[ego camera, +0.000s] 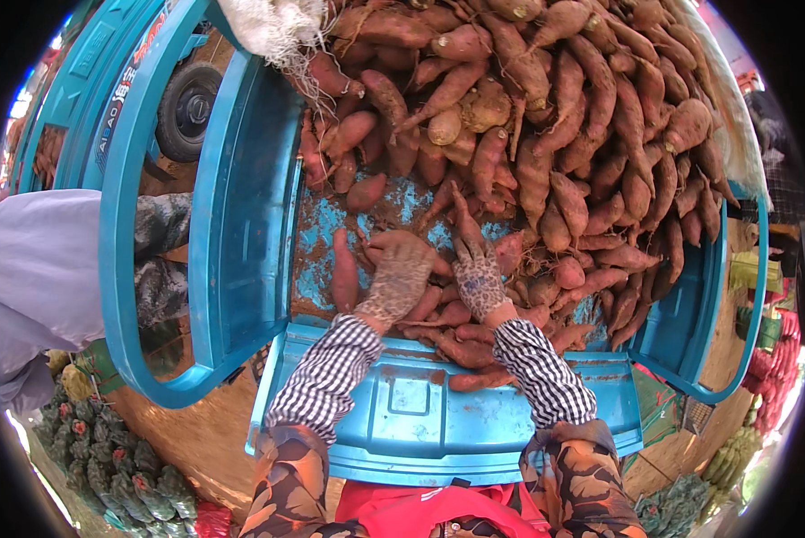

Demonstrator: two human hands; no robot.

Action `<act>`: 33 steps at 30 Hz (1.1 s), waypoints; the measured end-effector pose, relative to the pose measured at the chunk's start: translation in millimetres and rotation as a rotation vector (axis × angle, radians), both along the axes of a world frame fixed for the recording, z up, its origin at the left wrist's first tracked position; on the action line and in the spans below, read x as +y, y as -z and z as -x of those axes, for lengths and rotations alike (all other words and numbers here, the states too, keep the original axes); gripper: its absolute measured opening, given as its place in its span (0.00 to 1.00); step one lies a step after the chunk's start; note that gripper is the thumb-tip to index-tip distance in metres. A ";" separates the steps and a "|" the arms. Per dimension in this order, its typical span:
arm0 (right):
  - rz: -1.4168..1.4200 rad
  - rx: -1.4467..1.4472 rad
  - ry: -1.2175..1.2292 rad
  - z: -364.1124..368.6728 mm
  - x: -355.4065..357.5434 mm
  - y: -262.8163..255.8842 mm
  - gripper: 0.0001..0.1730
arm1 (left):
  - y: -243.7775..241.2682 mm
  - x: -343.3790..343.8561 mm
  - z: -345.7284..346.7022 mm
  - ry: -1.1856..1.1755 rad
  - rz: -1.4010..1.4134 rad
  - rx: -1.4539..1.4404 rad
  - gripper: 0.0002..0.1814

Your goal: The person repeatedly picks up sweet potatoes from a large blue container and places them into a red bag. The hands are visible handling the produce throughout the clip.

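My left hand (400, 274), in a soiled patterned glove, is curled over a sweet potato (441, 267) on the truck bed, its fingertips out of sight. Close beside it, my right hand (480, 277) in a leopard-print glove grips a slender sweet potato (464, 214), whose pointed end sticks out beyond the fingers. A single sweet potato (344, 270) lies left of my left hand. Several smaller ones (463, 346) lie below and between my wrists, towards the lowered blue tailgate (409, 430). Beyond both hands rises a large heap of sweet potatoes (530, 101).
Blue side walls (248, 181) with tubular rails (121, 269) flank the soil-covered bed (315, 222). A white woven sack (275, 27) overhangs the upper left. Another person (46, 269) stands outside the left rail. Filled dark net bags (120, 471) sit on the ground at lower left.
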State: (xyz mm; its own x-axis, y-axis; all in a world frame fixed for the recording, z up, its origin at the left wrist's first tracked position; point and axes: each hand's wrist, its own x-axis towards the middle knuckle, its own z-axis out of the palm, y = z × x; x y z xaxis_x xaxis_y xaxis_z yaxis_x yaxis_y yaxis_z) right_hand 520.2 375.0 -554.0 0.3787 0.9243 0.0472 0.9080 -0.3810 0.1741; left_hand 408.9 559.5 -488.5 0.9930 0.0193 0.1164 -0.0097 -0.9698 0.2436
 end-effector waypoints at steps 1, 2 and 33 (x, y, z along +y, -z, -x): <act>0.048 -0.118 -0.114 0.3 -1.7 -3.7 0.34 | 15.0 -2.9 -3.7 0.052 -0.081 -0.057 0.18; 0.050 0.131 -0.055 4.9 -3.3 -7.3 0.30 | 30.9 -4.8 -5.1 0.077 -0.190 -0.161 0.16; -0.470 1.466 0.476 2.1 31.2 -99.6 0.28 | -47.9 14.6 110.5 -0.465 2.110 -0.042 0.35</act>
